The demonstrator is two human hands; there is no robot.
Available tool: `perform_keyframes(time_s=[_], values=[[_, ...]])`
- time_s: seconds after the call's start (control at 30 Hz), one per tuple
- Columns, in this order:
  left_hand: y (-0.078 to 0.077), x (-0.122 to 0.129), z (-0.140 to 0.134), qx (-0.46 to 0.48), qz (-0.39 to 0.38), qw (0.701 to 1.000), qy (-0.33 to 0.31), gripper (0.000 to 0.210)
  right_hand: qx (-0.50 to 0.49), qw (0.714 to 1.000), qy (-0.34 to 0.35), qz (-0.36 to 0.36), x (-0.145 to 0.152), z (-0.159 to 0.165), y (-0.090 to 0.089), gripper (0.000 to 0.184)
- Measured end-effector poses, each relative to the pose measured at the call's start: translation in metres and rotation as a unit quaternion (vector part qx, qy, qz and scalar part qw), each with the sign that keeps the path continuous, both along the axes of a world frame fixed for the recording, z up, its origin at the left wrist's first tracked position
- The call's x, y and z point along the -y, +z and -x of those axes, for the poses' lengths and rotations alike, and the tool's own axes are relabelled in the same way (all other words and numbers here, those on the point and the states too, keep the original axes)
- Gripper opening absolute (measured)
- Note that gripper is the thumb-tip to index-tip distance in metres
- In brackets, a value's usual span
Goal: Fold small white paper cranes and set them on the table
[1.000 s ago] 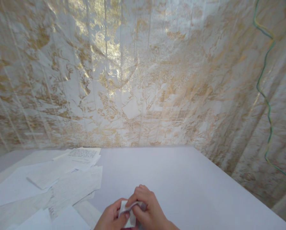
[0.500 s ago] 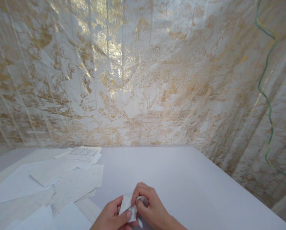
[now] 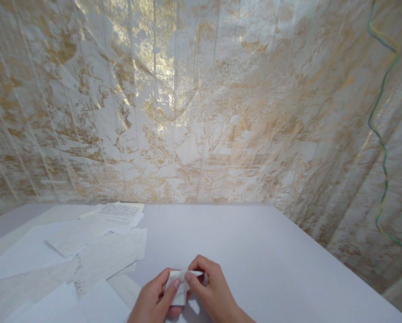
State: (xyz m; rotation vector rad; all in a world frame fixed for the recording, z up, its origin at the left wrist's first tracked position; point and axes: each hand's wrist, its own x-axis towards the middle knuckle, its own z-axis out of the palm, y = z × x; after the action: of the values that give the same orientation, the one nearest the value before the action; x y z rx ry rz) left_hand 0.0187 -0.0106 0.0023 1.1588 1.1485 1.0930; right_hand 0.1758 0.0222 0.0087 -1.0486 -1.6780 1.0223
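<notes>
Two bare hands pinch a small folded white paper point(image 3: 178, 296) above the near edge of a white tabletop point(image 3: 255, 251).

The left hand point(image 3: 156, 296) is closed around the paper's left side, thumb flat on its face, fingers behind and below; the right hand point(image 3: 214, 287) pinches a pointed flap at its upper right between thumb and curled forefinger. The paper sits between the two thumbs, right of some loose paper sheets point(image 3: 113, 251). It should be very light, stiffer where layered, easily creased or torn; best held lightly by edges and folds.
</notes>
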Motion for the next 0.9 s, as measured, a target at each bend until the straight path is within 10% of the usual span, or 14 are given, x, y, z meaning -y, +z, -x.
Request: perform_keyframes(time_s=[0.6, 0.9], values=[[-0.006, -0.007, 0.005, 0.009, 0.03, 0.999, 0.011, 0.07, -0.06, 0.996, 0.047, 0.042, -0.002, -0.006, -0.001, 0.018], [-0.005, -0.003, 0.003, 0.006, 0.012, 1.0, -0.006, 0.063, -0.103, 0.982, 0.054, 0.152, -0.011, -0.004, -0.003, 0.048]])
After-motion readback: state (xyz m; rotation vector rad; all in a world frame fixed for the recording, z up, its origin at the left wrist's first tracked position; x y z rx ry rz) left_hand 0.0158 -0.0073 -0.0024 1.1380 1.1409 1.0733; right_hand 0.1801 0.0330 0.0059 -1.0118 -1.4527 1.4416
